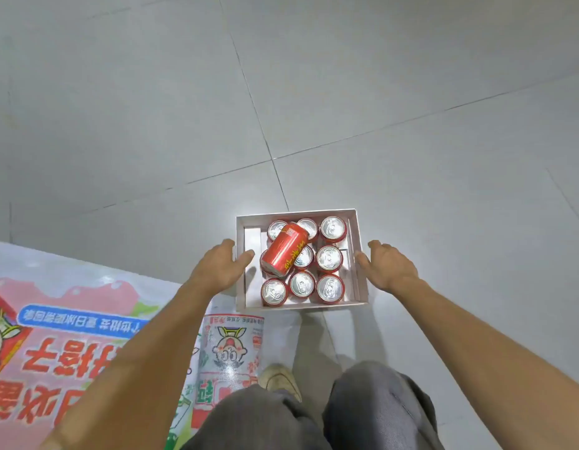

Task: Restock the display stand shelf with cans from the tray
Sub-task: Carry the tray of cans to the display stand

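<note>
A white cardboard tray (240, 271) sits low over the grey tiled floor, in front of my legs. Several red cans (329, 258) with silver tops stand upright in it, and one red can (285, 250) lies tilted across their tops. My left hand (221, 264) is at the tray's left wall, fingers spread and thumb tip at the rim. At the right wall, my right hand (387, 266) has its fingers apart and its thumb by the rim. Neither hand closes around anything. The display stand (70, 319), printed in pink and red, fills the lower left.
A printed panel with a cartoon face (229, 349) stands just below the tray beside my left forearm. My grey trouser legs (372, 407) and a light shoe (280, 380) are at the bottom. Grey floor tiles (314, 92) stretch beyond the tray.
</note>
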Motion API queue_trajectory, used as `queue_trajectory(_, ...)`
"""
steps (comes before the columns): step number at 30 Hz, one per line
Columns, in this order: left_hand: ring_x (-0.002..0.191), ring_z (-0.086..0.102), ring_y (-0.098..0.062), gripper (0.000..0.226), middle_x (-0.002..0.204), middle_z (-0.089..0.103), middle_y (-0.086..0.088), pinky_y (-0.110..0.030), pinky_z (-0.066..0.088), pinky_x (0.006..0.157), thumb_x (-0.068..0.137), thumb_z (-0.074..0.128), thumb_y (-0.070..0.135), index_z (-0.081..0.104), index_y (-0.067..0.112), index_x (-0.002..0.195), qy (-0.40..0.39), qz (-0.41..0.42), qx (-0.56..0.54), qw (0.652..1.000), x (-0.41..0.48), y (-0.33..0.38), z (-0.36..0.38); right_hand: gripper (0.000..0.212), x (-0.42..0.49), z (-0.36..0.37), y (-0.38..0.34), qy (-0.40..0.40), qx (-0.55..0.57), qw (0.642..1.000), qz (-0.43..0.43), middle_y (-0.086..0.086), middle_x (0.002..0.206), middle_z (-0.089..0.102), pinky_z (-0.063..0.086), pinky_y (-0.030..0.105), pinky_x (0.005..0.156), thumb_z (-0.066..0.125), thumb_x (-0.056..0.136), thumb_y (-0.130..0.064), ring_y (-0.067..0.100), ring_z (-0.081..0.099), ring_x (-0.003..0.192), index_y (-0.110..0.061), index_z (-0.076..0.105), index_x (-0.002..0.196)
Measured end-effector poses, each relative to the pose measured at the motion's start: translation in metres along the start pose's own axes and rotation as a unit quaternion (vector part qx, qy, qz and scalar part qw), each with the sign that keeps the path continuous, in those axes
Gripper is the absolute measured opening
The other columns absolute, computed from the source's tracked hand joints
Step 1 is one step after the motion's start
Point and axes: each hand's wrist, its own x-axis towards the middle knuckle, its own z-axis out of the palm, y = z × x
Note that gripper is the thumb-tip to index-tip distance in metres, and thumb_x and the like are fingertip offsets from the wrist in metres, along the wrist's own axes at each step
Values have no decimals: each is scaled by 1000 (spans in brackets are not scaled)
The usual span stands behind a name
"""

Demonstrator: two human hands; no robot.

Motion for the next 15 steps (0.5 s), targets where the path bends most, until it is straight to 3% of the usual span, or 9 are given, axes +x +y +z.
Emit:
queue_trajectory(3,132,52,-34,68,148,52,-17,-45,44,107,100,48,56,42,8,148,16,-26,-77,997,19,-16,32,57,18,37,11,47,95,994,4,15,139,62,48,44,96,37,107,-50,37,56,129,-9,50,145)
queue_trajectory(5,124,55,-31,64,140,57,-12,-44,46,103,99,48,57,47,9,142,18,-35,-132,990,27,-23,50,50,27,60,14,70,167,983,-1,15,127,68,46,39,85,39,107,-46,38,61,118,-7,57,133)
queue_trajectory(7,128,53,-29,66,142,54,-5,-41,45,103,99,49,58,44,11,145,39,-48,-202,977,31,-27,68,45,36,77,15,87,235,968,-8,15,118,70,39,34,79,40,108,-42,35,62,107,-6,62,124)
queue_trajectory(12,124,58,-27,51,134,62,-3,-48,48,106,99,52,54,52,23,139,111,-43,-313,942,45,-32,91,42,51,98,13,124,329,936,14,11,115,71,39,32,82,40,109,-38,30,61,104,-8,67,123)
queue_trajectory(15,126,57,-27,50,137,61,-4,-44,46,105,101,53,47,52,19,143,135,-51,-367,919,50,-32,99,40,57,104,14,132,367,921,13,4,108,70,46,35,86,40,108,-39,26,63,102,-13,67,122)
